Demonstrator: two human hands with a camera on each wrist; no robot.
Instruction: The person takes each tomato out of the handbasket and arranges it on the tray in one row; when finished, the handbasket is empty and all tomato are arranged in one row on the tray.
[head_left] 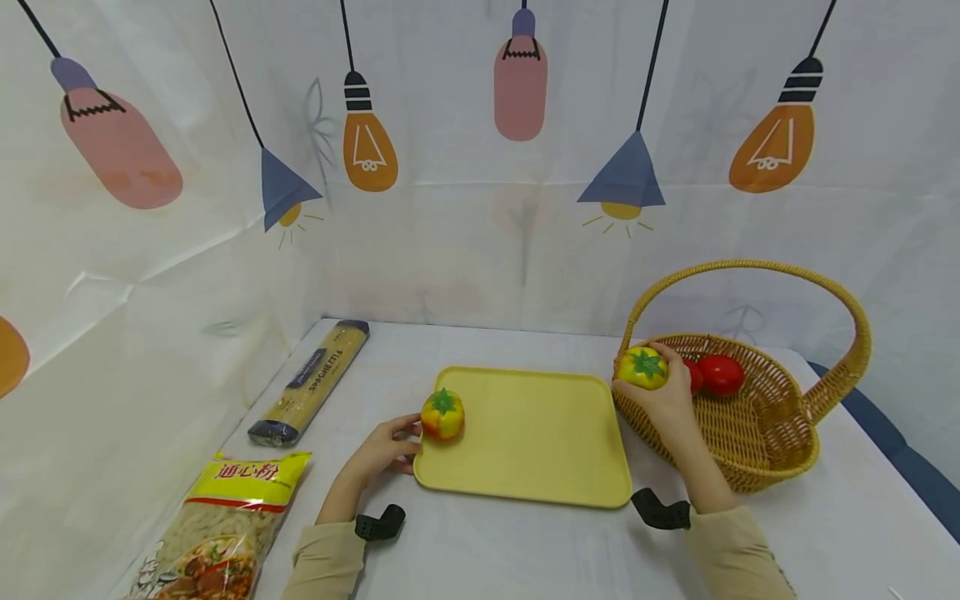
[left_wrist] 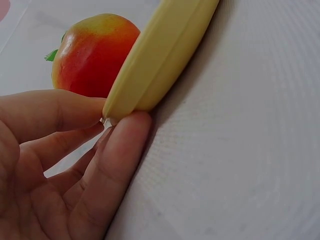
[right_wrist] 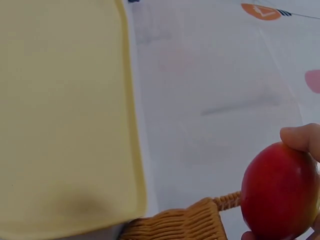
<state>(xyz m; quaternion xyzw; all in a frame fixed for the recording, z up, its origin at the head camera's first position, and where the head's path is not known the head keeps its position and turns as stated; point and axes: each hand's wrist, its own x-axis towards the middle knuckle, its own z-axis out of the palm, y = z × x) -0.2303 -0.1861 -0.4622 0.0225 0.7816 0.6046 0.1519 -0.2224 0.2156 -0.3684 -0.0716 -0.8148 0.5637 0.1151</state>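
A: How many hands are there, and what is each one doing?

B: Two. The left hand (head_left: 386, 450) has a narrow grip, thumb and fingers pinching the left edge of the one yellow tray (head_left: 532, 442). The right hand (head_left: 669, 404) curls its grip round one red-and-yellow held fruit (head_left: 642, 369), at the left side of the basket (head_left: 757, 433)

A: So how many fruits altogether?

B: Four that I can see. One is in the right hand. One, the tray fruit (head_left: 442, 417), sits at the left end of the tray, just beside the left hand; whether a finger touches it, I can't tell. Two more, the red fruits (head_left: 722, 375), lie towards the far side of the basket, one partly hidden by the right hand

A: And the green leafy tops?

B: Two show, on the held fruit and on the tray fruit

A: Anything else on the white surface (head_left: 480, 550)?

B: Two packets, both on the left: the spaghetti pack (head_left: 311, 383) far, the pasta bag (head_left: 232, 533) near. The single basket stands on the right, with one arched handle (head_left: 750, 265), and the tray lies between, in the middle
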